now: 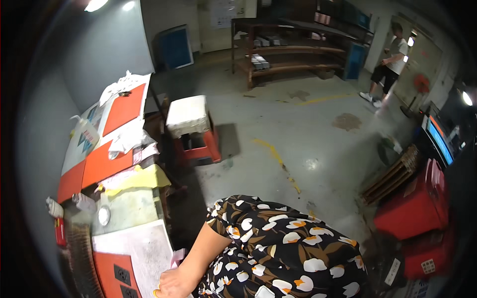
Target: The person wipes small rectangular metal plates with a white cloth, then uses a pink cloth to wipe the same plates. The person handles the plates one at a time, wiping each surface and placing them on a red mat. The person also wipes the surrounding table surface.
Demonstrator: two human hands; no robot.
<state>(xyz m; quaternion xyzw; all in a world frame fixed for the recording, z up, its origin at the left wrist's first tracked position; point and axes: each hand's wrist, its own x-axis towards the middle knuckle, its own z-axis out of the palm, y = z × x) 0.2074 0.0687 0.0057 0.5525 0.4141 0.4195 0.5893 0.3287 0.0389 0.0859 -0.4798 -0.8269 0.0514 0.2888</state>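
My right hand (174,283) rests low over a white board (147,244) at the table's near end. Its fingers look curled together, and whatever they hold is hidden; a small yellow bit shows at the fingers. Beside the wrist is a pale pink piece (177,257). To the hand's left lies an orange sheet (106,259), bearing dark plates (121,273) with cut-outs. My left hand is out of the picture.
Along the table lie orange sheets (108,164), a yellow cloth (136,182), white rags (128,139) and bottles (85,130). A red stool (212,146) with a pale seat stands beside it. Red bins (410,211) are at right. A person (392,64) stands near the far door.
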